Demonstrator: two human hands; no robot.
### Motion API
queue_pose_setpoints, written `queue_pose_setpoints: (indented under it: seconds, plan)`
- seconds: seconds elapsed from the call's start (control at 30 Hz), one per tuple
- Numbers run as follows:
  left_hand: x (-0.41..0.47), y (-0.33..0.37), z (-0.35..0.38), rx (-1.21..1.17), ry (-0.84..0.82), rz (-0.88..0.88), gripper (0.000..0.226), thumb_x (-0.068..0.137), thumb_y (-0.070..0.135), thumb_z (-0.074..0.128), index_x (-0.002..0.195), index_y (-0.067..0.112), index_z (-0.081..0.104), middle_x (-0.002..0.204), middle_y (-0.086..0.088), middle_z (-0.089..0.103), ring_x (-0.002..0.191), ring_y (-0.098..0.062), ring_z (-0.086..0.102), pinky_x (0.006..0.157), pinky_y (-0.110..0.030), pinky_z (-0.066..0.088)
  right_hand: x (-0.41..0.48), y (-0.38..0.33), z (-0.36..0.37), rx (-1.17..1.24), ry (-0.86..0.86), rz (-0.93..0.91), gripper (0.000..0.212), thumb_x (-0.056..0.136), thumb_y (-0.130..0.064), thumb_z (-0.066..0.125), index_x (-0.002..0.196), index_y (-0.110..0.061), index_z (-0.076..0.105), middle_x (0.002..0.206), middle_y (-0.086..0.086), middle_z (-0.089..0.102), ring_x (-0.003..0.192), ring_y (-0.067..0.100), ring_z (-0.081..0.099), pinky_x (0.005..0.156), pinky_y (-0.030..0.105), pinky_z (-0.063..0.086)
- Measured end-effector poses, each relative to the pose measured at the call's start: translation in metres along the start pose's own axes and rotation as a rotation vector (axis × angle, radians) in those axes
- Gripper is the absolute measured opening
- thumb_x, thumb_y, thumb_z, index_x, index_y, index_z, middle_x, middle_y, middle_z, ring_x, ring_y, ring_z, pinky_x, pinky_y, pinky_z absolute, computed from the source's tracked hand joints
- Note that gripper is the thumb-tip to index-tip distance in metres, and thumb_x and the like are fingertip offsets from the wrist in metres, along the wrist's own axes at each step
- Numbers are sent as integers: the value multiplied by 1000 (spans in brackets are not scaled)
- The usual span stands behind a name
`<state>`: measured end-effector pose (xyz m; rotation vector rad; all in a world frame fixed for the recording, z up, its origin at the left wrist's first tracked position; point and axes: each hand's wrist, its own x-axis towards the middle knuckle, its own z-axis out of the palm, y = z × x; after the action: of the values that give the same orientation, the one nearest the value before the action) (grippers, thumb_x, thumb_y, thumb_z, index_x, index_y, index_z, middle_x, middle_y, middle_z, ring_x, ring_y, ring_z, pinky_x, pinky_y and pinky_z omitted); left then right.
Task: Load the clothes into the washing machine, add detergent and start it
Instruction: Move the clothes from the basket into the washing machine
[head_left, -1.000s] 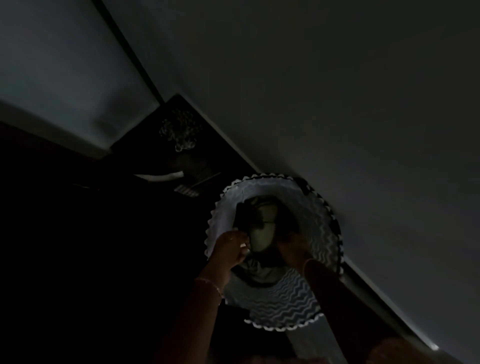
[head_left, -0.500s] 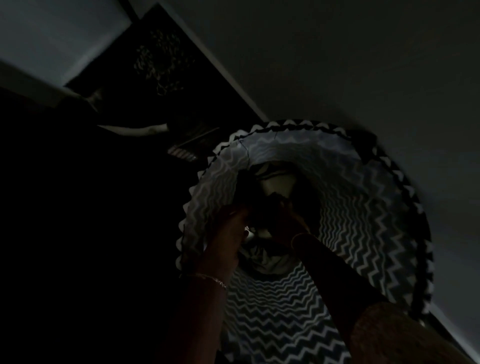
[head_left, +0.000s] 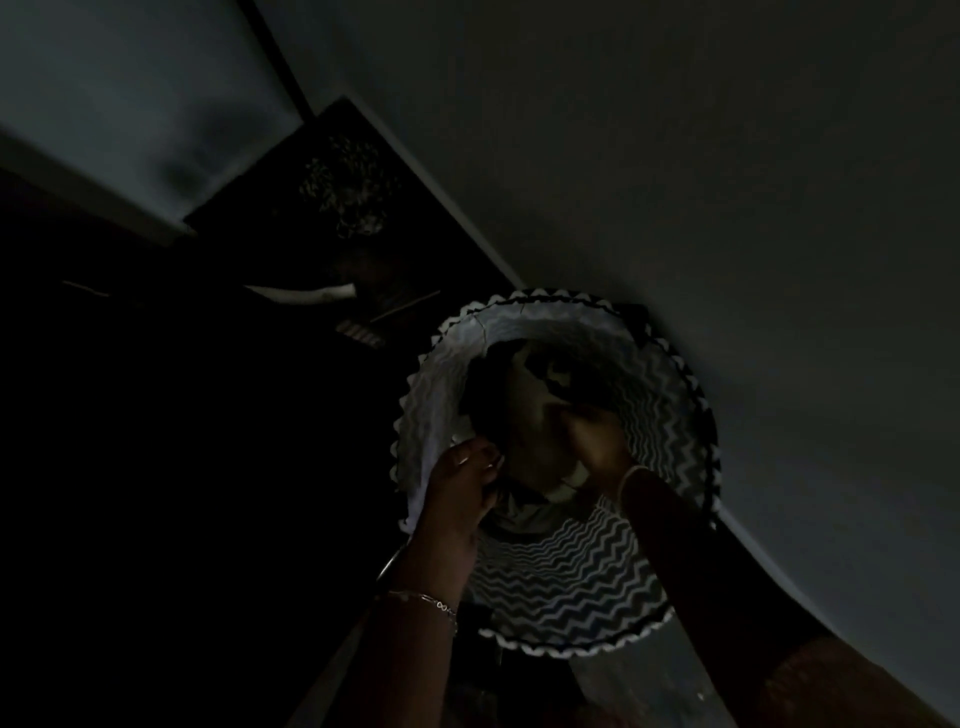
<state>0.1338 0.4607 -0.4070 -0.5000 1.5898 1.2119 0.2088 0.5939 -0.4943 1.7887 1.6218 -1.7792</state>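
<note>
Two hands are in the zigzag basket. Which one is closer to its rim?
The left hand: it grips the dark cloth beside the white rim of the basket. The right hand reaches deeper, over the pale cloth in the middle.

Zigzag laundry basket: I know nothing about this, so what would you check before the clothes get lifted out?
1. Both hands in the zigzag laundry basket: ok, the left hand and right hand reach inside.
2. Left hand's grip on the clothes: ok, its fingers curl round dark cloth.
3. Right hand's grip: cannot tell, its fingers are lost in the dark pile.
4. Basket mouth unobstructed: ok.
5. Enough light: not ok, the scene is very dim.
6. Washing machine ready: cannot tell, none is recognisable in view.
</note>
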Motion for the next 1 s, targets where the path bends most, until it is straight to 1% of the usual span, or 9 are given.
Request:
queue_pose_setpoints:
  seconds: [0.17,0.27,0.37,0.47,0.57,0.67,0.8,0.93,1.0]
  plan:
    - [-60,19,0,46,-58,46,20,97,0,43,98,15,57,84,1,68,70,-5,65,61,-19,50,-80,-40,-23,235,45,-29,19,94,-13,52,97,-3,68,106,13,65,102,26,57,95,36,43]
    - [-92,28,-4,129,-83,116,40,94,0,49,133,10,45,127,-11,57,116,-25,56,94,-33,48,-124,-55,-29,267,61,-99,24,93,-11,52,74,0,62,82,14,63,83,24,56,84,39,45]
    - [-120,37,-1,164,-117,211,51,91,-6,49,138,9,40,130,-10,52,126,-28,49,100,-39,42,-164,-72,-34,270,71,-169,32,94,-13,52,86,18,58,83,25,62,78,34,55,77,41,45]
    - [-146,47,1,95,-129,229,72,78,-12,58,143,4,33,135,-18,48,128,-38,45,94,-38,40,-203,-88,-42,276,86,-194,30,95,-14,50,85,13,61,75,20,57,78,24,51,71,34,41]
    - [-178,52,-6,187,-178,248,67,86,-9,50,146,15,31,140,-15,46,127,-37,46,99,-44,43,-244,-99,-51,341,116,-266,38,97,-13,49,108,23,53,90,35,56,83,34,55,65,27,43]
    - [-222,59,-18,258,-270,306,61,88,-6,47,142,20,35,130,-12,55,113,-29,56,81,-30,49,-297,-117,-59,410,132,-349,33,97,-18,49,106,13,60,106,33,59,99,43,56,79,43,48]
    - [-273,67,-34,323,-370,408,56,80,-8,54,128,19,46,110,-5,63,91,-13,59,61,-21,45,-366,-145,-74,432,176,-469,17,95,-19,53,82,-18,65,85,6,61,88,25,56,81,42,47]
    - [-314,71,-47,367,-481,526,70,71,-7,63,135,8,40,123,-12,62,109,-26,61,76,-32,53,-444,-168,-80,564,173,-566,26,96,-20,53,122,-15,51,112,2,57,101,19,55,98,36,45]
    - [-333,77,-54,382,-505,583,82,72,-3,72,140,11,29,134,-12,54,118,-26,56,93,-41,51,-479,-182,-80,596,157,-650,5,97,-15,51,99,-18,55,91,-4,58,83,9,54,80,23,46]
